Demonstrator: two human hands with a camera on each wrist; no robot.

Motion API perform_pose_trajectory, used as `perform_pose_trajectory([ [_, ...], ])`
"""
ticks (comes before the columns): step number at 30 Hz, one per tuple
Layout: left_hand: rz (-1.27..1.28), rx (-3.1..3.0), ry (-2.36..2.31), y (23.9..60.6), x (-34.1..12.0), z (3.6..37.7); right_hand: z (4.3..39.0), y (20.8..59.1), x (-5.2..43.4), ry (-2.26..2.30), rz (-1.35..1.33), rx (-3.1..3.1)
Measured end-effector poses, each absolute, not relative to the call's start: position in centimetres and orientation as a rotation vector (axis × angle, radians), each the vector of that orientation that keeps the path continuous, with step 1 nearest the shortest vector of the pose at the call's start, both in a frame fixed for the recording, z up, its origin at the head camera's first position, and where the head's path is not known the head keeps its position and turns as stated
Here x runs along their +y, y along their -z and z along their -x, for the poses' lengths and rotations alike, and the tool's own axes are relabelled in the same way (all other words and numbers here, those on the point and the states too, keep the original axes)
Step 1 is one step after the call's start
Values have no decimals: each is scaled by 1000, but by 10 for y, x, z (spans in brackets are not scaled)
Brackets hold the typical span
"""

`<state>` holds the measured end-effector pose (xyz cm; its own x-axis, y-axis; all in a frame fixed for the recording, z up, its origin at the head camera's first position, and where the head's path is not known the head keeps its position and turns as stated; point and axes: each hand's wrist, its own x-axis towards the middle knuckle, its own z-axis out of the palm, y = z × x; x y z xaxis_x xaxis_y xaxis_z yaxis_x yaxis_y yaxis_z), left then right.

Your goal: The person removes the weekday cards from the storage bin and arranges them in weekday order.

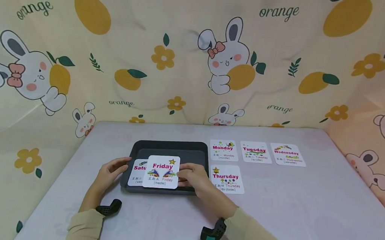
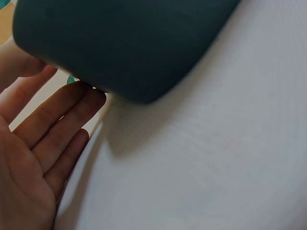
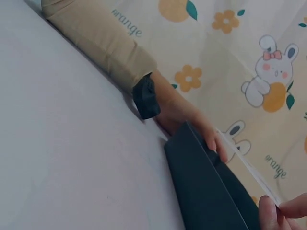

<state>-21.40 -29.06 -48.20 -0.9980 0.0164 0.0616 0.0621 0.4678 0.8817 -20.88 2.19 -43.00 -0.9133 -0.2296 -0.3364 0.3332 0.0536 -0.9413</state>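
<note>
In the head view my right hand (image 1: 194, 177) pinches the right edge of a white Friday card (image 1: 161, 171). This card is held over the dark tray (image 1: 205, 151), face up, and covers part of a Saturday card (image 1: 137, 176) lying in it. From the right wrist, the Friday card (image 3: 252, 167) shows edge-on, with thumb and fingertips (image 3: 271, 211) at its edge. My left hand (image 1: 109, 173) is at the tray's left side. In the left wrist view its fairly straight fingers (image 2: 67, 115) touch the tray's outer wall (image 2: 110, 48).
Right of the tray, Monday (image 1: 223, 150), Tuesday (image 1: 256, 152) and Wednesday (image 1: 287, 155) cards lie in a row. A Thursday card (image 1: 227, 178) sits below Monday, partly behind my right hand. A pale cloth covers the table (image 1: 157, 222); a printed curtain (image 1: 173, 20) hangs behind.
</note>
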Motion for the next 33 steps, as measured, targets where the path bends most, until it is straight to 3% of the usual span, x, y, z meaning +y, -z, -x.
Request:
perform_pose_trajectory([
  [33, 47, -2667, 1598, 480, -291, 213, 198, 410, 67, 1934, -103, 1968],
])
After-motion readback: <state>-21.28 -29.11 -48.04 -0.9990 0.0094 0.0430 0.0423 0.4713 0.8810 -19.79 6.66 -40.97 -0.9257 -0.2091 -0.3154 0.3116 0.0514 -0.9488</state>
